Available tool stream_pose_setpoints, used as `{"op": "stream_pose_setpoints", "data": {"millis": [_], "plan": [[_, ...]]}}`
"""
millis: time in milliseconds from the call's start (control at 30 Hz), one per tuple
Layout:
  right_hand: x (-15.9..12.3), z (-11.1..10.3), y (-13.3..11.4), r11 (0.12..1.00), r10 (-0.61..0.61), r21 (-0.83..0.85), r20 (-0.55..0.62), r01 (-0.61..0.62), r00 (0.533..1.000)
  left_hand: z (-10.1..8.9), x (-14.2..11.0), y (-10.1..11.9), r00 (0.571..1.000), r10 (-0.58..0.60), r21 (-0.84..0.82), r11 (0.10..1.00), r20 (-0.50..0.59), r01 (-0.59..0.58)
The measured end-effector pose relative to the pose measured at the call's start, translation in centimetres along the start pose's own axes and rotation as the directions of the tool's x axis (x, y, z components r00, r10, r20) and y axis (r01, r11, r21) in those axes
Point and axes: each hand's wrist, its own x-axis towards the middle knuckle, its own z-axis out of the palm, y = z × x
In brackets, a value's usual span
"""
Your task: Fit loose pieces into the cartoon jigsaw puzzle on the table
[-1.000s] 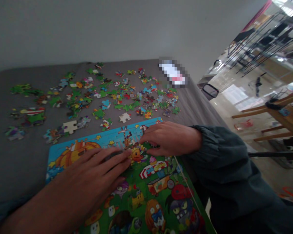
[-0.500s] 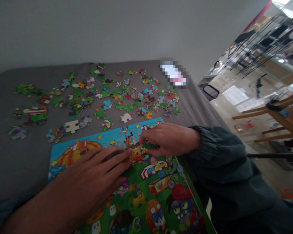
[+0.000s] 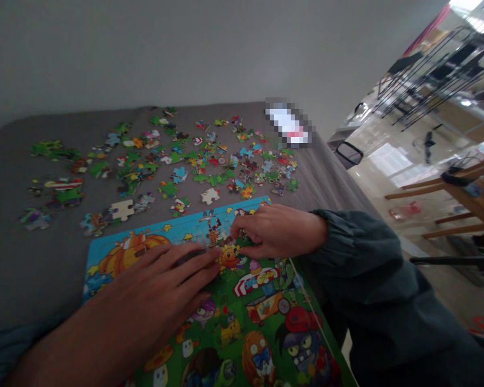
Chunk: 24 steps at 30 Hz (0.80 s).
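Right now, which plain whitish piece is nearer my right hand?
The central plain piece, beyond the far edge of the puzzle board; the left plain piece lies farther from your right hand.

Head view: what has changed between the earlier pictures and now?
The scene slid slightly rightward in frame; the right hand edged slightly left against the puzzle board. No grasp or release shows. The left hand and loose pieces stayed as they were.

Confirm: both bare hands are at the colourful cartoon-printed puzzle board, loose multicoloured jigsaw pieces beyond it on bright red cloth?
No: the head view shows grey cloth, not bright red. The left hand and right hand are at the puzzle board, with jigsaw pieces beyond it.
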Motion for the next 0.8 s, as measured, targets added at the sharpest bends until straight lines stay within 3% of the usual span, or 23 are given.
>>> {"op": "stream_pose_setpoints", "data": {"millis": [100,500,800], "plan": [[0.1,0.1,-0.1,1.0,-0.001,-0.021,-0.035,0.0,0.999,-0.1,0.1,0.0,0.997,0.075,0.056,0.996,0.008,-0.075],[-0.6,0.1,-0.5,0.984,-0.093,-0.153,0.005,0.093,0.996,-0.9,0.9,0.3,0.997,0.072,0.065,0.995,0.004,-0.072],[-0.6,-0.2,-1.4,0.979,0.064,-0.193,-0.007,-0.064,0.998,-1.3,1.3,0.5,0.999,0.041,0.009,0.999,0.018,-0.041]]}}
